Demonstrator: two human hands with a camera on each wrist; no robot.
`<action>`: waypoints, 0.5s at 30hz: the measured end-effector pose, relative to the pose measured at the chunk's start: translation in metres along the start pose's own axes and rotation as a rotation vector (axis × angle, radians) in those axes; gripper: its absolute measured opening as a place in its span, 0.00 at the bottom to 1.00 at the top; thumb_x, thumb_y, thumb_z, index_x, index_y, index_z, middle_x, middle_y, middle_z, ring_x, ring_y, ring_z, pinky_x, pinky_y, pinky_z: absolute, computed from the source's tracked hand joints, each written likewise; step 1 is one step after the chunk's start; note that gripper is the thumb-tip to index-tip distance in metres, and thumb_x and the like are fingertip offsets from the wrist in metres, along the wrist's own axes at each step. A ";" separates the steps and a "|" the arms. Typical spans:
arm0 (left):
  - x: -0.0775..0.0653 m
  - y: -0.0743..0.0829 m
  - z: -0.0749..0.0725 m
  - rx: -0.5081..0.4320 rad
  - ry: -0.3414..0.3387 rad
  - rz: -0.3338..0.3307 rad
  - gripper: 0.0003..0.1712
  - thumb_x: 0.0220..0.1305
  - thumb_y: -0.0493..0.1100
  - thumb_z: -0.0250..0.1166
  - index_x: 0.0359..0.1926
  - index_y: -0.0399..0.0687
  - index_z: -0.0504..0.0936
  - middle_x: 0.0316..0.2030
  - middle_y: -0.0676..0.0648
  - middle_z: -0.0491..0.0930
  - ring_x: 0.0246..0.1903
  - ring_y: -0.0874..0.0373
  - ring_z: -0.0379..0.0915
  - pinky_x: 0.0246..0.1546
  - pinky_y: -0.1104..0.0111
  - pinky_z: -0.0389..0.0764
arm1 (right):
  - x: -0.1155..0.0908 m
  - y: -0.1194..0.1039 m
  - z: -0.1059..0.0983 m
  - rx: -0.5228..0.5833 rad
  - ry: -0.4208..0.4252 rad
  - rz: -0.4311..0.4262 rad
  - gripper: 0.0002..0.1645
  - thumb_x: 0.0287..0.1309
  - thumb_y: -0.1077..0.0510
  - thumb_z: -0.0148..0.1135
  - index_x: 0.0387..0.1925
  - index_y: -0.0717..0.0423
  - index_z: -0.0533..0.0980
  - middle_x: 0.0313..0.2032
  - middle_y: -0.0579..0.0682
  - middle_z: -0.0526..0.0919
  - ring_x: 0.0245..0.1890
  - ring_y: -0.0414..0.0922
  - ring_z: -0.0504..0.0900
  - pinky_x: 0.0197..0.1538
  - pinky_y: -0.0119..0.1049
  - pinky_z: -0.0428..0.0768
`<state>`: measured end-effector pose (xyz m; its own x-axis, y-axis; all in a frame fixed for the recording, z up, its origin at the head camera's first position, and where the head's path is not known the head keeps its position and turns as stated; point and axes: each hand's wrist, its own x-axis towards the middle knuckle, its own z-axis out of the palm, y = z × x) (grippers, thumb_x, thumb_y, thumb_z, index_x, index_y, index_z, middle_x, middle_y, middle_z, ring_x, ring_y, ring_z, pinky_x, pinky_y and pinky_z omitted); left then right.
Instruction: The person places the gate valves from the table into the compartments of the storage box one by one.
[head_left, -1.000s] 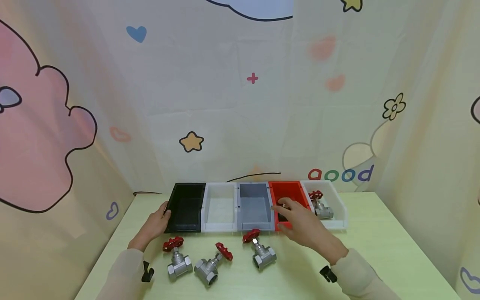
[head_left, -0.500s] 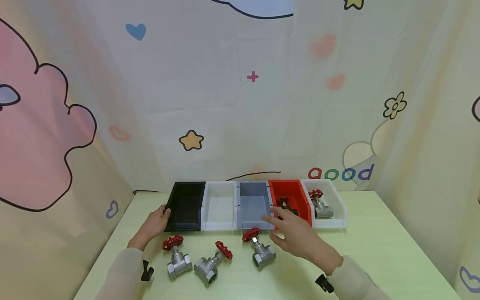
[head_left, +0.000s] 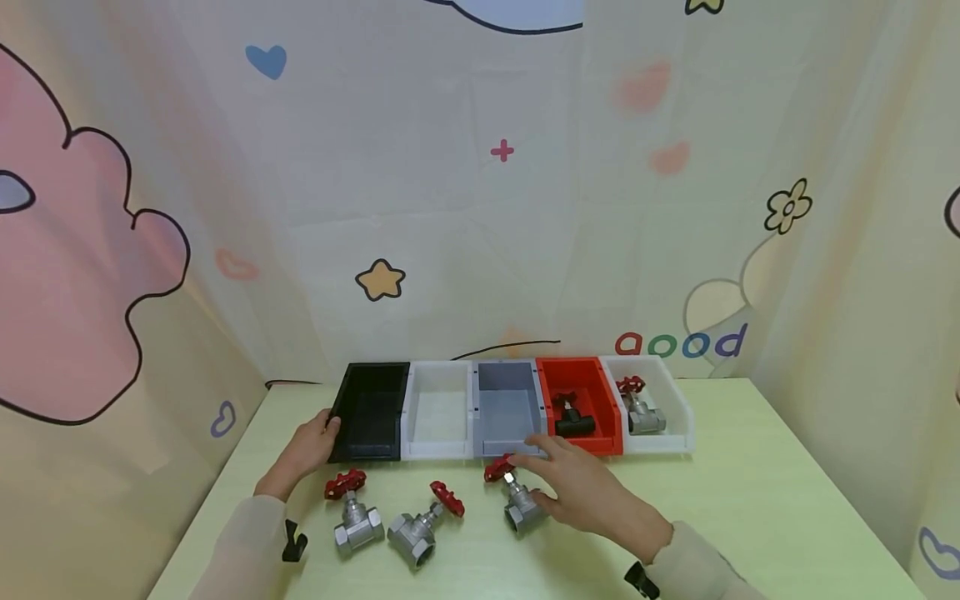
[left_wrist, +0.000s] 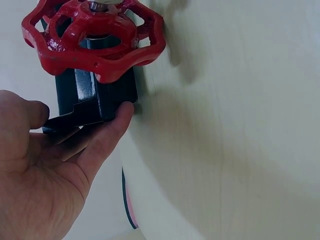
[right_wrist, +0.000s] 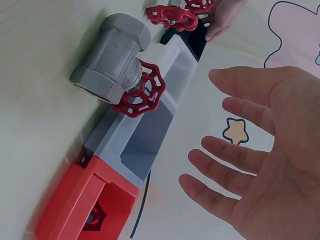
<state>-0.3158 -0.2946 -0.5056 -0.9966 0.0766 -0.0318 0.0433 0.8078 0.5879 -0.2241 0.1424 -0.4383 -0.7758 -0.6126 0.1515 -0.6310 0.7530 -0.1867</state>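
Observation:
My left hand (head_left: 303, 446) grips the left side of the black bin (head_left: 371, 412), thumb on one side of the wall and fingers on the other in the left wrist view. My right hand (head_left: 588, 492) reaches over a silver gate valve (head_left: 521, 507) with a red handwheel, partly covering it in the head view. Its fingers are spread and hold nothing in the right wrist view. Two similar valves, one at the left (head_left: 358, 527) and one in the middle (head_left: 414, 537), lie in front of the bins. Inside the red bin (head_left: 611, 444) sits a black valve (head_left: 574, 421).
Joined in a row with the black and red bins are a white bin (head_left: 441, 408), a grey bin (head_left: 508, 408) and another white bin (head_left: 678, 417) at the right end. That last one holds a silver valve (head_left: 645, 417). A printed curtain (head_left: 480, 233) hangs behind the table (head_left: 750, 492).
My right hand has drawn back from the red bin, moving left and nearer, over the rightmost loose valve. The black valve in that bin is now uncovered. My left hand stays put.

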 end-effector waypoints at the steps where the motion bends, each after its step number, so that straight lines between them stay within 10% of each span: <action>1: 0.000 -0.001 0.001 -0.002 -0.001 -0.001 0.33 0.80 0.48 0.37 0.71 0.25 0.52 0.67 0.23 0.60 0.67 0.28 0.58 0.65 0.40 0.64 | 0.000 0.000 0.001 0.001 -0.003 -0.004 0.31 0.56 0.52 0.70 0.62 0.42 0.74 0.63 0.55 0.74 0.59 0.55 0.77 0.55 0.57 0.80; 15: -0.001 0.000 0.001 0.004 -0.003 -0.002 0.33 0.79 0.47 0.37 0.71 0.24 0.52 0.67 0.22 0.60 0.67 0.28 0.57 0.65 0.40 0.64 | 0.001 -0.002 0.012 0.009 -0.156 0.020 0.36 0.53 0.48 0.72 0.64 0.35 0.72 0.66 0.56 0.71 0.64 0.59 0.71 0.59 0.62 0.75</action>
<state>-0.3150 -0.2944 -0.5062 -0.9964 0.0769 -0.0357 0.0416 0.8102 0.5847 -0.2235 0.1377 -0.4495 -0.7785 -0.6277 -0.0050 -0.6146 0.7638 -0.1973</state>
